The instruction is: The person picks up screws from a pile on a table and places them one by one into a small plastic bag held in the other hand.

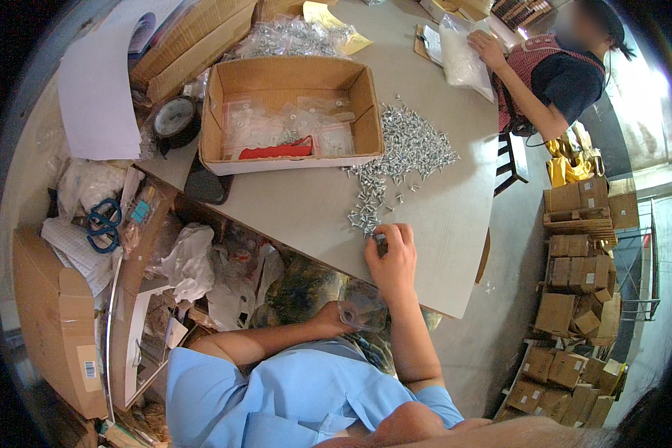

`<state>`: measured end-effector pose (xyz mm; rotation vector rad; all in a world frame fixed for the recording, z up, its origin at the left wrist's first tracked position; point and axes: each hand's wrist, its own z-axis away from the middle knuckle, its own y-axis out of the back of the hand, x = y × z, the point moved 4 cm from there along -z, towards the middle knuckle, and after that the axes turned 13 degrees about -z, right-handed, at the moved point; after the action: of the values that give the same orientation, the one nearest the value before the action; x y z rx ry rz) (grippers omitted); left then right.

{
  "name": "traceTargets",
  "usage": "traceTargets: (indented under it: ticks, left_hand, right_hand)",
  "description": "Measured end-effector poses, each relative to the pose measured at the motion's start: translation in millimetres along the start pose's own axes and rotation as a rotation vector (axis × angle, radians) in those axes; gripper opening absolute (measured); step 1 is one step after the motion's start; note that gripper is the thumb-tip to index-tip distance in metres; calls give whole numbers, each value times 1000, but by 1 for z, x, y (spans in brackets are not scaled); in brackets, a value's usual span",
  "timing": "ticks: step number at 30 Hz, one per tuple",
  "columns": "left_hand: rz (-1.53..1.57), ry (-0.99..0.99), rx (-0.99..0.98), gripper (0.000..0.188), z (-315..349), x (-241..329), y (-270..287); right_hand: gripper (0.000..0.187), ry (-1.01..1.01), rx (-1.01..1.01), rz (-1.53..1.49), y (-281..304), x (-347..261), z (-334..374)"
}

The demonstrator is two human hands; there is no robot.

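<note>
A spread of small silver screws (pixel 414 142) lies on the grey table (pixel 306 216), trailing toward me in a narrow strip. At the near end of that strip, my right hand (pixel 393 257) has its thumb and fingers curled together on a few screws, partly hidden by the fingers. Below the table edge my left hand (pixel 330 319) grips a clear plastic bag (pixel 362 308), held beneath my right wrist. What the bag contains cannot be made out. Left of the screws stands an open cardboard box (pixel 291 78) with small clear bags and a red-handled item (pixel 276 149) inside.
Bags of metal parts (pixel 295 37) sit behind the box. A black tape roll (pixel 175 119) and a dark phone-like object (pixel 205 183) lie beside it. Blue-handled scissors (pixel 104 224) are at left. Across the table, a person (pixel 552 82) touches a white bag (pixel 464 56). Cartons (pixel 575 265) line the right.
</note>
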<state>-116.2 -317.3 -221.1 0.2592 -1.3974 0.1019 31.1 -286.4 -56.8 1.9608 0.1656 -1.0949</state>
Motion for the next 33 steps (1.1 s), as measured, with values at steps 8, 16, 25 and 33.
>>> traceTargets:
  ticks: [8, 16, 25, 33]
  left_hand:
    - [-27, 9, -19, 24, 1, 0, 0]
    - [5, -3, -25, 25, 2, 8, 5]
    - [21, 2, -29, 23, 2, 6, 3]
    - [49, 47, -48, 24, 4, 16, 9]
  right_hand:
    - [21, 33, 0, 14, 0, -2, -1]
    - [21, 54, 75, 35, 3, -5, 6]
    - [16, 184, 85, 92, 3, -3, 10]
    - [10, -73, -368, -119, 24, -13, 29]
